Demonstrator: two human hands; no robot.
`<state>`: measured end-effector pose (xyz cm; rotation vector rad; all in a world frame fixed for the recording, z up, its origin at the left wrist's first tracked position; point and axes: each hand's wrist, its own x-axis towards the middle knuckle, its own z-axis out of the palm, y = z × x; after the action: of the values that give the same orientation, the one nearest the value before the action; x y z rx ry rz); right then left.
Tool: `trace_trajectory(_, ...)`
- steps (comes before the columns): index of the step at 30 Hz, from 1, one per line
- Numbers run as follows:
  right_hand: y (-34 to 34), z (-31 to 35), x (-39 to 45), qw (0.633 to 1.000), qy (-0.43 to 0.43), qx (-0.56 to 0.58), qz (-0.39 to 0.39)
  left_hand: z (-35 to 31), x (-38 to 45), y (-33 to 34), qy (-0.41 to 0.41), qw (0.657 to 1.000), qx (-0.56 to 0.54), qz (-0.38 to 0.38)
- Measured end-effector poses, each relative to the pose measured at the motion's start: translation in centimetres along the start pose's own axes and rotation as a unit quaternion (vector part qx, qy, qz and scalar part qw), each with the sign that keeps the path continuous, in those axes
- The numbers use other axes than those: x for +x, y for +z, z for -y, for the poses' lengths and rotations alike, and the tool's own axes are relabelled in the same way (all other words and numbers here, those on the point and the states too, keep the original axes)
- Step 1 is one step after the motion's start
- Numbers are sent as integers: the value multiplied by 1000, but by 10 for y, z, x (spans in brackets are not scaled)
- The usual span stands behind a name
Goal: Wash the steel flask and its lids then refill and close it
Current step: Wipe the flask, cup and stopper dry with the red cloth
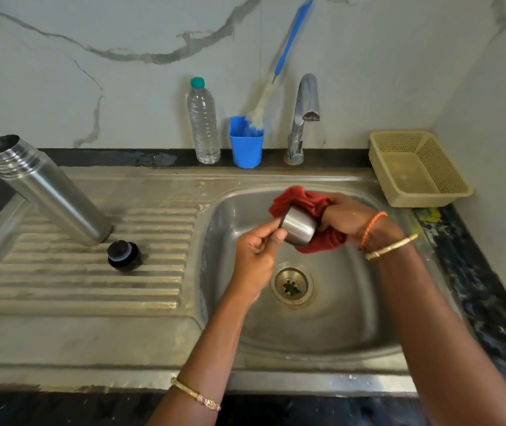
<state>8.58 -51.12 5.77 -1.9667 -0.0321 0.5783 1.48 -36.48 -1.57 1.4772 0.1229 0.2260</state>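
From the head camera, the job is sitting somewhere in its middle, by my reading: the flask (46,189) is standing open and lidless on the ribbed drainboard at the sink's (159,336) left end, near the back edge, leaning in the wide-angle view, and the plug (123,255) is resting just in front of its base, while refilling and closing are clearly still waiting. The left hand (258,256) is pinching the rim of the cup lid (299,226) over the basin, and the right hand (347,219) is clenching a bunched red cloth (304,204) against the lid's far side; whether this is scrubbing or drying I cannot tell, since no foam or running water is showing at the tap (304,115). The flask is showing smooth brushed steel with threaded rings at its neck; the lid is a short steel cup with a dark rim; the plug is matt black and stepped. A clear ridged bottle (203,121), probably the refill water, is standing on the back ledge beside a blue cup (246,146) holding a brush (291,38).
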Motion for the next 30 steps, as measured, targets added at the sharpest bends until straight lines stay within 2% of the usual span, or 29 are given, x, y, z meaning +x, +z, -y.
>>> trace_trajectory(1,3,1,2,1000,-11,-23,-4,1,5,2,0,1000,12,1)
trace_trajectory(3,25,-7,2,986,-59,-142,-61,0,16,5,-19,999,31,12)
trace_trajectory(5,60,-14,-8,938,-109,-295,-147,-1,29,7,-54,998,26,-2)
trace_trajectory(7,88,-21,-19,899,-152,-358,-204,1,40,3,-67,997,26,-12)
trace_trajectory(9,84,-27,-11,899,-195,-324,-219,3,46,-3,-53,998,39,7)
trace_trajectory(10,71,-27,-2,924,-187,-263,-204,2,45,-5,-41,998,40,21)
trace_trajectory(12,36,-15,15,983,-83,-97,-135,-1,39,-5,-30,998,17,49)
trace_trajectory(14,9,-9,29,997,35,-17,-67,0,36,-4,-21,998,-7,62)
trace_trajectory(15,5,-8,31,997,51,-27,-58,1,36,-2,-22,998,-11,60)
trace_trajectory(17,14,-13,27,994,22,-62,-82,6,40,0,-36,998,-2,50)
trace_trajectory(19,37,-15,11,988,-54,-73,-126,9,44,2,-62,997,18,43)
trace_trajectory(21,62,-18,-4,956,-164,-150,-193,12,45,4,-89,995,14,30)
trace_trajectory(22,73,-25,-7,936,-196,-212,-201,13,44,5,-104,994,3,17)
trace_trajectory(23,83,-28,-11,922,-199,-266,-197,15,43,5,-123,992,-11,5)
trace_trajectory(25,87,-36,-9,918,-160,-320,-171,20,41,4,-140,990,-17,-12)
trace_trajectory(27,77,-39,-2,928,-184,-286,-152,23,40,1,-136,991,-7,-13)
trace_trajectory(28,66,-36,1,943,-183,-234,-149,23,40,0,-131,991,-8,-3)
trace_trajectory(30,39,-24,9,980,-101,-109,-130,19,37,1,-128,992,-13,17)
